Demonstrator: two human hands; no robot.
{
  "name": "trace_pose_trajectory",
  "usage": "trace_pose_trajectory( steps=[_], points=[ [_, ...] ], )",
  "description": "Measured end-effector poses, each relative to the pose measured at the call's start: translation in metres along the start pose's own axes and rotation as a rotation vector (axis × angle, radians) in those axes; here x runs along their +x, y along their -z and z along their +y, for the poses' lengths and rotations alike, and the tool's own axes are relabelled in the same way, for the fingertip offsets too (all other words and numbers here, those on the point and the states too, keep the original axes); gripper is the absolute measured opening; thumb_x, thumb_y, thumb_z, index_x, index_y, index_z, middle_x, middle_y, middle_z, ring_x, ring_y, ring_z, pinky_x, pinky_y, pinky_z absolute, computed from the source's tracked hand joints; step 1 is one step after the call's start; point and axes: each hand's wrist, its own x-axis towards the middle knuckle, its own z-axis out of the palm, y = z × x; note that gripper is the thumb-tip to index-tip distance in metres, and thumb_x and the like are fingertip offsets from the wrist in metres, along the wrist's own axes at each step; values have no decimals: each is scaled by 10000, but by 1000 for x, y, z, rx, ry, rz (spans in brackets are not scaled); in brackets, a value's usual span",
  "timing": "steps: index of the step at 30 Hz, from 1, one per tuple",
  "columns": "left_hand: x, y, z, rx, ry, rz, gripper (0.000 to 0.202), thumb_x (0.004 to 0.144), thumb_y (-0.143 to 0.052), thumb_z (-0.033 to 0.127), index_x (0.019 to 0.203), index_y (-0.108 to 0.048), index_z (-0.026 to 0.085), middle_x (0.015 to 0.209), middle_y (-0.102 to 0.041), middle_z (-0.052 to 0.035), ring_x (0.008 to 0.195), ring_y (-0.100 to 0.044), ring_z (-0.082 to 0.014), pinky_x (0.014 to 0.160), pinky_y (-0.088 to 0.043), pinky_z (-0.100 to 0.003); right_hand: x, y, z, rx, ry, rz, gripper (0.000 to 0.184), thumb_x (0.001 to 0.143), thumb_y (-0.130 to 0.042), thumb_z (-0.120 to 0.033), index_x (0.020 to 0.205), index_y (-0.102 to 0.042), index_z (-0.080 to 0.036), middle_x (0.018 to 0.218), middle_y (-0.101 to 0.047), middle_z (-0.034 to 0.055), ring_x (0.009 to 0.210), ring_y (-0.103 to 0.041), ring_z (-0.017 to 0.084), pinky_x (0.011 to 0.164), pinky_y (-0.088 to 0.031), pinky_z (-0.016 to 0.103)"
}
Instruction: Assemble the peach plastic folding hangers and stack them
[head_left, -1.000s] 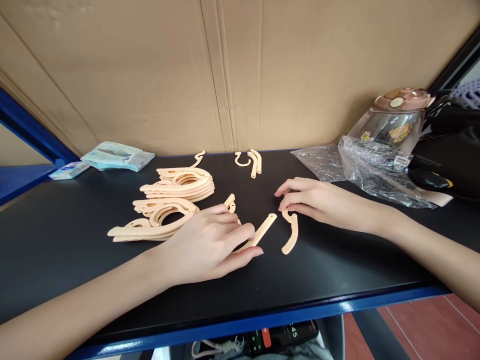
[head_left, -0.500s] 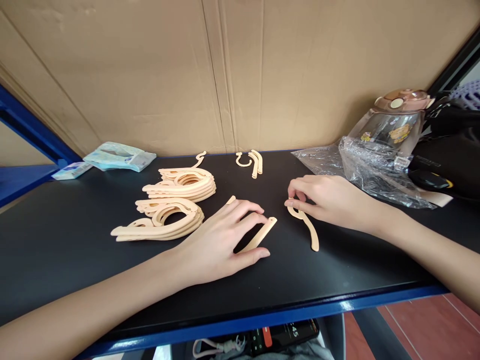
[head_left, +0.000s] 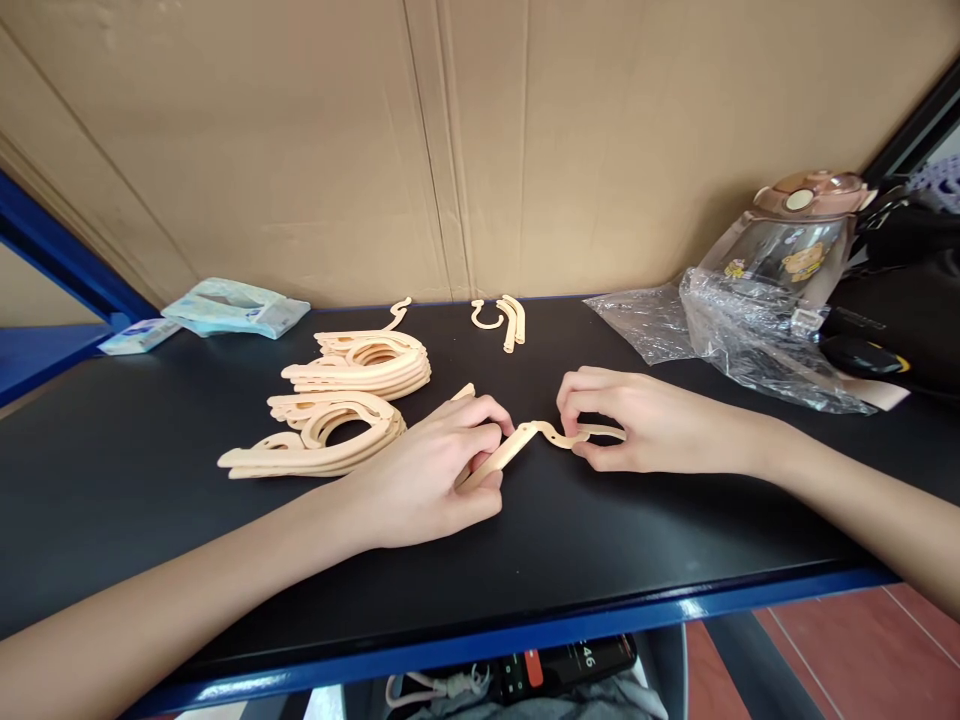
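My left hand (head_left: 442, 465) is closed around a beige hanger arm (head_left: 499, 458), its fingers partly hiding it. The fingertips of my right hand (head_left: 622, 420) pinch a curved beige hanger piece (head_left: 553, 436). Its narrow end meets the upper end of the hanger arm; I cannot tell whether they are joined. Another light tip (head_left: 465, 391) sticks out behind my left hand. Left of that hand lie two stacks of folded beige hangers, a front stack (head_left: 315, 460) and a back stack (head_left: 360, 375).
At the back lie a loose hook (head_left: 487, 318), two short hanger arms (head_left: 512, 325) and another small hook piece (head_left: 399, 313). A tissue pack (head_left: 240, 308) is back left. On the right are clear plastic film (head_left: 757, 350), a bottle (head_left: 795, 250) and a black bag (head_left: 915, 300). A phone (head_left: 570, 660) lies below the shelf edge.
My right hand has turned its curved piece and brought it left against the hanger arm. My left hand's fingers have closed around that arm.
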Motion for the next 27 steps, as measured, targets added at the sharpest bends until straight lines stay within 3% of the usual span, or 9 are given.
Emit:
trace_pose_trajectory(
  steps=[5,8,11,19,22,27],
  points=[
    [0,-1,-3,28,-38,45,202,827,-502,165,644,-418,184,988,-568,-3,846,-558,-141,1114,-326,-444,1,0,1,27,49,25,51,840,-540,-153,849,-538,-203,906,-586,13,798,-530,155,705,-410,284],
    [0,-2,-3,16,-19,55,202,877,-498,193,678,-473,182,970,-582,2,820,-544,-135,908,-441,-332,2,0,0,15,17,52,59,857,-510,-159,830,-492,-208,847,-563,-1,717,-505,139,645,-385,267],
    [-1,-2,-3,23,-5,67,173,908,-482,211,744,-533,185,968,-599,-7,822,-546,-143,736,-434,-275,2,-1,-3,-38,-39,91,104,850,-488,-146,798,-436,-220,741,-515,-34,624,-453,122,590,-337,257],
    [0,-1,-2,-1,2,72,113,886,-472,178,901,-583,189,938,-609,-12,846,-558,-159,777,-453,-285,0,-2,-2,22,-86,133,111,884,-420,-172,861,-338,-244,657,-500,-61,524,-416,122,533,-283,260],
    [0,-1,-2,-8,-2,67,109,862,-459,157,866,-564,188,878,-580,-5,802,-538,-158,758,-449,-288,1,-4,-4,4,-78,121,66,920,-377,-180,948,-369,-240,631,-452,-66,519,-409,134,550,-306,261],
    [1,-1,-4,-21,-6,55,172,919,-430,195,980,-591,185,866,-557,-11,810,-526,-173,747,-433,-305,2,-9,-6,-19,-83,111,175,972,-324,-204,1094,-448,-213,653,-476,-47,553,-492,149,588,-343,273]
  ],
)
